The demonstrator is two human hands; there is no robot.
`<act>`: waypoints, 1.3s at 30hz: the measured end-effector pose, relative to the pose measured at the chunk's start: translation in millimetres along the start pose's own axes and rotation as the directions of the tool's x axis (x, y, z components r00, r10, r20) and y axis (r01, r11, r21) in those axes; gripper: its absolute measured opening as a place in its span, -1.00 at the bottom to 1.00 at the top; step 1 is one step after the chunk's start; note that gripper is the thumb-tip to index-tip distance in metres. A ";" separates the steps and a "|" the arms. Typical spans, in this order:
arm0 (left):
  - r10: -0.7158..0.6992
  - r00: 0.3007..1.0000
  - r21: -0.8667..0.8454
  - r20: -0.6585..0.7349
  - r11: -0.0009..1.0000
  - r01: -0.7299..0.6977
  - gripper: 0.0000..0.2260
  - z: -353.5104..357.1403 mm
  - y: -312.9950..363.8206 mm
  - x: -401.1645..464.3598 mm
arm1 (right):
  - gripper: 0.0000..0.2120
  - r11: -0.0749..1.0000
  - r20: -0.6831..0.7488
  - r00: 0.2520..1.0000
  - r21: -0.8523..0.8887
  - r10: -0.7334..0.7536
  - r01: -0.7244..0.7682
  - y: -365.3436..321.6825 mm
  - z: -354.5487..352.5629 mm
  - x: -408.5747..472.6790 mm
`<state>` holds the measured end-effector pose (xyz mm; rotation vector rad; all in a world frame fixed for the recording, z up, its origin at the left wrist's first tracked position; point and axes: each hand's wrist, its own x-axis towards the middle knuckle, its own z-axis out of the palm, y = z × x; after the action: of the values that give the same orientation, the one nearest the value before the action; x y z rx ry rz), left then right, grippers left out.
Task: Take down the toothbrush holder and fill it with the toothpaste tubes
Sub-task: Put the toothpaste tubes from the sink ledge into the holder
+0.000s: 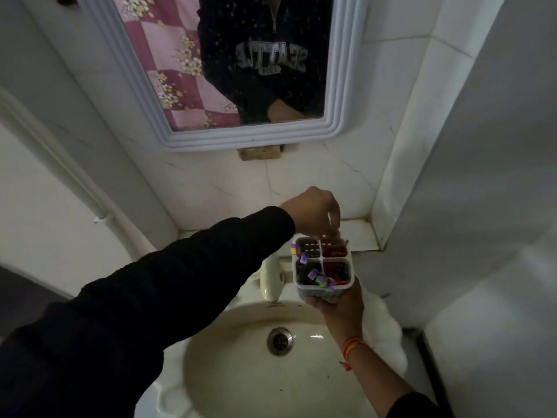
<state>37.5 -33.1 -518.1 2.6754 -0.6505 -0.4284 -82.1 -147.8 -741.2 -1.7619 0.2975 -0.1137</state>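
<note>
While gripped from below by right hand (337, 306), toothbrush holder (322, 268) over sink (241, 372).

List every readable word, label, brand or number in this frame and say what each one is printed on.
"SEATTLE": large arched letters on the dark sweatshirt, seen reversed in the mirror.
Small badge under those letters: too blurred to read.
Tubes in the toothbrush holder, held in the right hand: purple, red and dark packaging, no legible print.
Tap and sink: no readable marking.
</note>
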 end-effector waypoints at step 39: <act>0.039 0.996 0.219 -0.074 0.976 -0.021 -0.75 -60.2 -82.8 -55.5 | -0.42 0.996 -0.012 0.997 0.037 0.078 -0.077 -23.1 4.7 -8.0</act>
<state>44.1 78.8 -486.5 2.8671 -0.7528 -0.2551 -85.5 -137.1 -719.1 -1.7119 0.3706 -0.0744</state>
